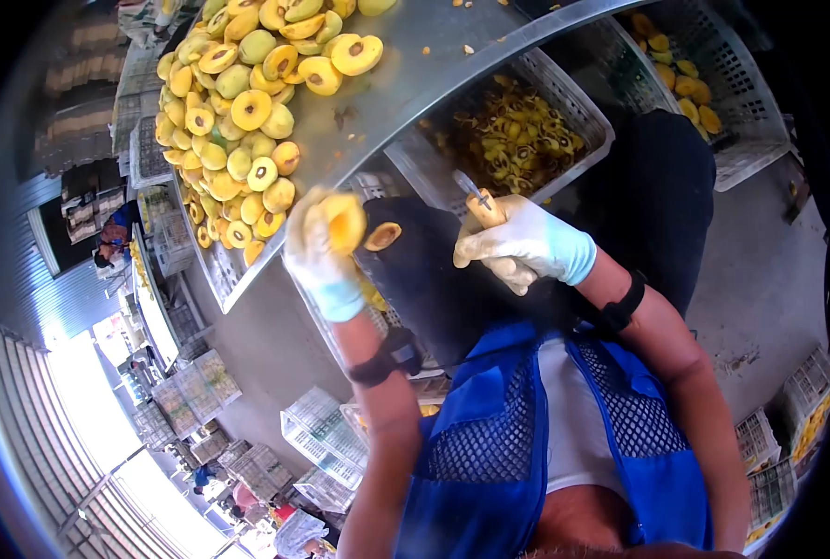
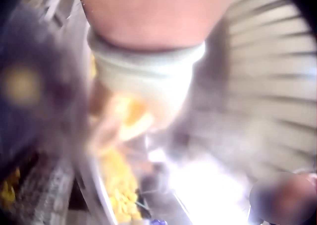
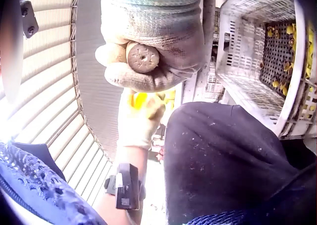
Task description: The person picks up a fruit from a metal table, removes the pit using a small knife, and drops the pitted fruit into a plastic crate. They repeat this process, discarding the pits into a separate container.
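My gloved left hand holds a yellow peach half beside the metal table's edge; the hand is blurred in the left wrist view. My gloved right hand grips a pitting tool by its wooden handle, its metal blade pointing away from me. In the right wrist view the fingers curl round the handle, whose round butt end faces the camera. Between the hands, a small brown-centred fruit piece overlaps the dark trouser leg. Many halved peaches are heaped on the table near the left hand.
The metal table has a raised rim. Below it, a crate holds fruit scraps and cut-out centres. Another crate with peach pieces stands at the right. More crates stand on the floor behind the left arm.
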A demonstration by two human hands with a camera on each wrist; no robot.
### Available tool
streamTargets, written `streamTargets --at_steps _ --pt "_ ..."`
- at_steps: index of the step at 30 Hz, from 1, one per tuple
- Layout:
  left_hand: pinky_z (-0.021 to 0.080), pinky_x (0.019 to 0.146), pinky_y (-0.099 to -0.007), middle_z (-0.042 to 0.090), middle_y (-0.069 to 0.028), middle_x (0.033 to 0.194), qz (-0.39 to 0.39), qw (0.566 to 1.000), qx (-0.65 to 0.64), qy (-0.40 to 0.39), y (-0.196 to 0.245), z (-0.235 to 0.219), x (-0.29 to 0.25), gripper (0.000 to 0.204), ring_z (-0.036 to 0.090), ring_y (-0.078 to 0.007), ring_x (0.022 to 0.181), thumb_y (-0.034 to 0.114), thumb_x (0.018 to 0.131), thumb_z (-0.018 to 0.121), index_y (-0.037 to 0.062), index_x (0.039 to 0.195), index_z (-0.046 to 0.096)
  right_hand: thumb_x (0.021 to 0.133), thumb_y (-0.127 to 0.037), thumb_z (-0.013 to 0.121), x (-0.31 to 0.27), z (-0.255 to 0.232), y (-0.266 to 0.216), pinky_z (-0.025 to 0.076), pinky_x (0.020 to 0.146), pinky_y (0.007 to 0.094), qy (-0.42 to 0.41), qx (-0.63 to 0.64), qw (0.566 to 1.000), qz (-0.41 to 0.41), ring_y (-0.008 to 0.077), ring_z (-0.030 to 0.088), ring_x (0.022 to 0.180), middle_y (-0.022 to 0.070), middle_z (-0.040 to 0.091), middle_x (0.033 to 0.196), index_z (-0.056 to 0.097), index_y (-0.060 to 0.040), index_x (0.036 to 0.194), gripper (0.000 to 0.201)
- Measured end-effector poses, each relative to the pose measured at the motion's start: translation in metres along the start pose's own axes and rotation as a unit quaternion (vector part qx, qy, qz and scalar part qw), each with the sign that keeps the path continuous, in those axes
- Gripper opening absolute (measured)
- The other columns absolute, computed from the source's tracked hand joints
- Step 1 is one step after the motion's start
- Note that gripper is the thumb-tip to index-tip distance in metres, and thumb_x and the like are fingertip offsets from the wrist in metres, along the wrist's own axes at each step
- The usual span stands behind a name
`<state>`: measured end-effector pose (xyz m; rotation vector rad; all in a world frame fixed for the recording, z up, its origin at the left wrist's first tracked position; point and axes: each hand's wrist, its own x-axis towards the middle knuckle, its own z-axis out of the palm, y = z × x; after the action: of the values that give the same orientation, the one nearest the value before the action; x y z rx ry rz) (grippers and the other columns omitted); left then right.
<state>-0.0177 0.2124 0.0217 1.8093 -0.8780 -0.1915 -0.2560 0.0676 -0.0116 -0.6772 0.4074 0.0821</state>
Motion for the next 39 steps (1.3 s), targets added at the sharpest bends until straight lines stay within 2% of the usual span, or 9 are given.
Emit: streamTargets --at_steps 4,10,15,18,19,22,24,29,39 --pt "0.057 0.088 -0.0325 0.073 -0.0133 0.104 -0.030 0.989 0.032 0.140 -0.022 -0.055 0.013 0.038 0.069 -0.0204 0.095 0.023 0.104 0.061 -0.0089 0.122 0.069 0.090 -0.023 0.077 0.005 0.002 -0.003 0.038 0.033 0.0242 0.043 -0.011 0.999 -0.008 0.0098 0.050 0.037 0.0017 0.057 0.058 0.068 0.0015 0.095 0.027" --pt "0.057 0.085 -0.0292 0.074 -0.0102 0.102 -0.139 0.969 0.205 0.015 -0.052 -0.092 0.005 0.036 0.068 -0.0146 0.095 0.026 0.103 0.065 -0.0035 0.122 0.072 0.092 -0.023 0.076 0.007 0.003 -0.007 0.038 0.034 0.0215 0.083 -0.011 0.997 -0.003 0.0076 0.051 0.038 0.0022 0.061 0.064 0.066 -0.0006 0.097 0.025" --pt "0.055 0.094 -0.0383 0.077 -0.0197 0.111 -0.224 0.848 0.441 -0.192 -0.048 -0.090 0.003 0.037 0.074 -0.0306 0.103 0.027 0.093 0.075 0.0020 0.119 0.074 0.095 -0.023 0.072 0.009 0.001 -0.003 0.040 0.035 0.0198 0.096 -0.032 0.995 -0.021 0.0064 0.054 0.043 0.0032 0.065 0.072 0.066 -0.0027 0.096 0.022" --pt "0.055 0.095 -0.0392 0.076 -0.0202 0.112 -0.114 0.931 0.345 -0.032 -0.069 -0.097 0.014 0.036 0.074 -0.0324 0.104 0.032 0.095 0.072 0.0055 0.120 0.075 0.096 -0.024 0.071 0.009 0.004 -0.012 0.041 0.036 0.0195 0.107 -0.059 0.992 -0.028 0.0061 0.056 0.046 0.0039 0.068 0.078 0.066 -0.0038 0.096 0.021" --pt "0.054 0.096 -0.0418 0.075 -0.0207 0.110 -0.077 0.948 0.308 -0.020 -0.062 -0.090 0.026 0.036 0.072 -0.0360 0.105 0.034 0.095 0.070 0.0066 0.118 0.075 0.097 -0.025 0.071 0.011 0.005 -0.010 0.039 0.037 0.0207 0.111 -0.060 0.992 -0.023 0.0078 0.054 0.045 0.0060 0.068 0.082 0.065 0.0023 0.114 0.033" --pt "0.052 0.100 -0.0398 0.072 -0.0194 0.122 -0.029 0.887 0.461 -0.007 -0.058 -0.073 0.073 0.042 0.069 -0.0347 0.114 0.029 0.093 0.074 0.0039 0.127 0.071 0.095 -0.024 0.071 0.015 0.007 -0.006 0.043 0.037 0.0197 0.138 -0.030 0.990 0.001 0.0064 0.058 0.048 0.0056 0.070 0.082 0.066 -0.0040 0.100 0.022" --pt "0.053 0.097 -0.0460 0.063 -0.0214 0.134 0.100 0.827 0.553 0.017 -0.078 -0.067 0.103 0.047 0.064 -0.0395 0.116 0.034 0.091 0.072 0.0087 0.130 0.066 0.096 -0.025 0.070 0.017 0.004 -0.003 0.043 0.036 0.0211 0.137 -0.022 0.990 0.004 0.0075 0.058 0.046 0.0073 0.071 0.082 0.065 -0.0029 0.105 0.024" --pt "0.052 0.100 -0.0480 0.057 -0.0235 0.136 -0.056 0.845 0.532 0.028 -0.109 -0.059 0.147 0.064 0.062 -0.0410 0.120 0.037 0.084 0.078 0.0112 0.139 0.058 0.097 -0.027 0.070 0.017 0.002 -0.003 0.042 0.036 0.0222 0.132 -0.026 0.991 0.000 0.0088 0.057 0.044 0.0088 0.070 0.081 0.064 -0.0019 0.109 0.028" --pt "0.054 0.097 -0.0419 0.072 -0.0247 0.118 -0.044 0.915 0.400 -0.013 -0.125 -0.052 0.147 0.060 0.071 -0.0362 0.108 0.029 0.079 0.084 -0.0019 0.128 0.067 0.097 -0.029 0.070 0.017 0.003 0.002 0.040 0.037 0.0213 0.100 -0.087 0.991 -0.021 0.0087 0.057 0.044 0.0087 0.070 0.077 0.065 -0.0010 0.111 0.032"
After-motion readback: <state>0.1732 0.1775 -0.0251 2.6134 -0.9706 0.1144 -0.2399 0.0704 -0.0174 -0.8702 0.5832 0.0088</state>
